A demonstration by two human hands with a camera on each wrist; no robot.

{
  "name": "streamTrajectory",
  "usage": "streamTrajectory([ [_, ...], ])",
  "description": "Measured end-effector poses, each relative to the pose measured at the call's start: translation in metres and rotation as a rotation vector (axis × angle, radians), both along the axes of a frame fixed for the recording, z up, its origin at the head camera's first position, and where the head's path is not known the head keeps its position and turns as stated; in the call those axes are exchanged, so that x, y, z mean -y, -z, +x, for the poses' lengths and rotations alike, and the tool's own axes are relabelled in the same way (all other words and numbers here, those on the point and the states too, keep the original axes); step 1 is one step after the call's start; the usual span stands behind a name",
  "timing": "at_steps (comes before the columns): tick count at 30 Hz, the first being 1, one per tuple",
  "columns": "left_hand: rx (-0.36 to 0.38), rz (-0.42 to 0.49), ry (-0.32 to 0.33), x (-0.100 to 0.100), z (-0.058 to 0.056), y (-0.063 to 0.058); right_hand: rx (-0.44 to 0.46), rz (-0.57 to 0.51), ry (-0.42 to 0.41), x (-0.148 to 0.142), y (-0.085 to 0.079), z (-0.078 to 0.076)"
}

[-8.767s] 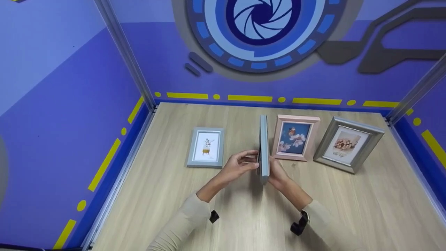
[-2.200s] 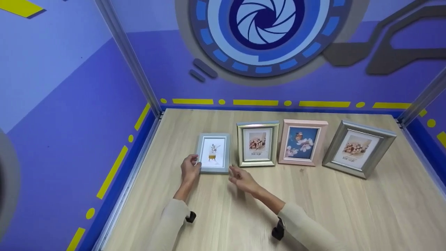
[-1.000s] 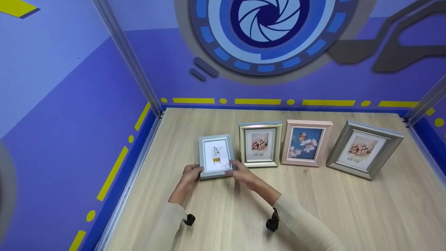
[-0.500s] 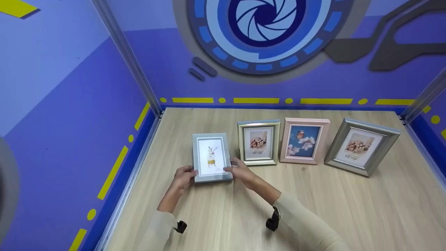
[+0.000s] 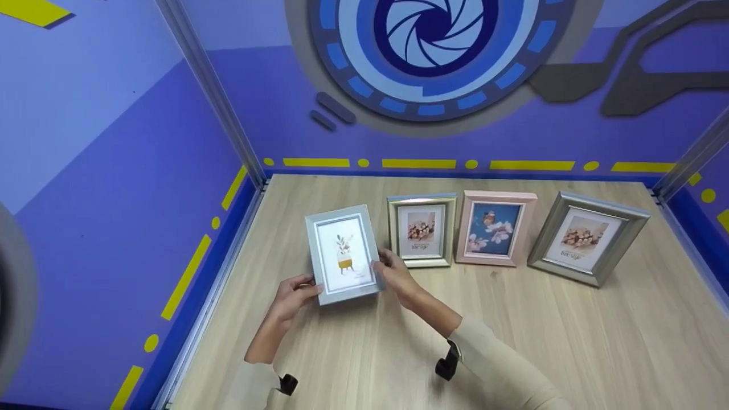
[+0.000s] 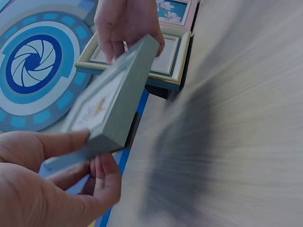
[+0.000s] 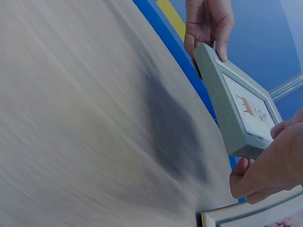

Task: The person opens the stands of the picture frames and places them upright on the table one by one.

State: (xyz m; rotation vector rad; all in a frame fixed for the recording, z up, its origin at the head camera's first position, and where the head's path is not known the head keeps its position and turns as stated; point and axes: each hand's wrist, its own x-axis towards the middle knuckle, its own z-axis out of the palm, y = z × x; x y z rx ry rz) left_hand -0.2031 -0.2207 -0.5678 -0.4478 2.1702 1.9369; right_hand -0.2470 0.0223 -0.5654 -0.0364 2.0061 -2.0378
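Note:
Both hands hold a grey-blue picture frame [image 5: 343, 254] with a potted-plant print, lifted off the table and tilted in the head view. My left hand [image 5: 291, 296] grips its lower left corner, thumb on the front and fingers behind. At the lower right side my right hand [image 5: 397, 277] pinches the edge the same way. In the left wrist view the picture frame [image 6: 124, 101] is seen from its corner, with a dark piece at its back. The right wrist view shows the picture frame [image 7: 222, 106] between both hands, its shadow on the tabletop below.
Three picture frames stand in a row to the right: a gold one [image 5: 422, 262], a pink one [image 5: 527, 228] and a silver-grey one [image 5: 618, 242]. The gold one is close beside my right hand. A blue-purple wall [image 5: 273, 114] closes off the wooden table [image 5: 484, 330] behind.
The gold frame, earlier held in both hands, now stands in the row. Both hands have since taken the grey-blue frame, raised it off the table and turned it slightly counter-clockwise.

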Motion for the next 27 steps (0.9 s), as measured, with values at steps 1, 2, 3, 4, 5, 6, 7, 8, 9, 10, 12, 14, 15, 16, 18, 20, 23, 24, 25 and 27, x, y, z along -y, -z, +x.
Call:
streamTrajectory([
  [1, -0.014, 0.001, 0.007, 0.0, 0.002, 0.001, -0.012, 0.003, 0.02, -0.001, -0.002, 0.002],
  [2, -0.024, 0.004, 0.016, -0.001, 0.003, 0.001, -0.025, 0.001, 0.038, -0.002, -0.003, 0.003],
  [3, -0.036, 0.007, 0.026, -0.001, 0.004, 0.002, -0.036, -0.002, 0.06, -0.002, -0.005, 0.004],
  [4, -0.049, 0.012, 0.038, -0.003, 0.005, 0.002, -0.045, -0.003, 0.077, -0.003, -0.007, 0.006],
  [5, -0.062, 0.011, 0.05, -0.004, 0.006, 0.002, -0.052, -0.007, 0.092, -0.004, -0.009, 0.007],
  [6, -0.073, 0.011, 0.059, -0.005, 0.006, 0.001, -0.059, -0.011, 0.104, -0.006, -0.011, 0.009],
  [7, -0.083, 0.013, 0.071, -0.006, 0.006, 0.001, -0.06, -0.013, 0.117, -0.007, -0.014, 0.01],
  [8, -0.092, 0.015, 0.08, -0.007, 0.007, 0.001, -0.064, -0.015, 0.125, -0.008, -0.016, 0.011],
  [9, -0.107, 0.018, 0.088, -0.008, 0.007, 0.0, -0.067, -0.014, 0.132, -0.01, -0.018, 0.013],
  [10, -0.123, 0.022, 0.096, -0.009, 0.008, -0.001, -0.073, -0.01, 0.134, -0.012, -0.02, 0.015],
  [12, -0.155, 0.035, 0.112, -0.011, 0.01, -0.002, -0.084, -0.008, 0.137, -0.017, -0.024, 0.018],
  [14, -0.199, 0.042, 0.133, -0.014, 0.01, -0.005, -0.098, -0.007, 0.143, -0.022, -0.027, 0.02],
  [15, -0.225, 0.051, 0.146, -0.016, 0.01, -0.006, -0.109, -0.011, 0.148, -0.025, -0.028, 0.021],
  [16, -0.251, 0.061, 0.163, -0.018, 0.009, -0.006, -0.117, -0.014, 0.156, -0.028, -0.029, 0.021],
  [18, -0.294, 0.083, 0.195, -0.023, 0.008, -0.008, -0.123, -0.03, 0.175, -0.034, -0.029, 0.022],
  [20, -0.322, 0.107, 0.229, -0.028, 0.008, -0.011, -0.122, -0.047, 0.194, -0.04, -0.029, 0.024],
  [23, -0.351, 0.124, 0.266, -0.037, 0.008, -0.015, -0.107, -0.078, 0.215, -0.048, -0.028, 0.026],
  [24, -0.362, 0.123, 0.273, -0.039, 0.008, -0.017, -0.102, -0.086, 0.22, -0.05, -0.028, 0.027],
  [25, -0.376, 0.123, 0.277, -0.042, 0.008, -0.019, -0.097, -0.093, 0.224, -0.053, -0.027, 0.027],
  [27, -0.409, 0.113, 0.276, -0.047, 0.009, -0.023, -0.092, -0.106, 0.228, -0.057, -0.026, 0.026],
])
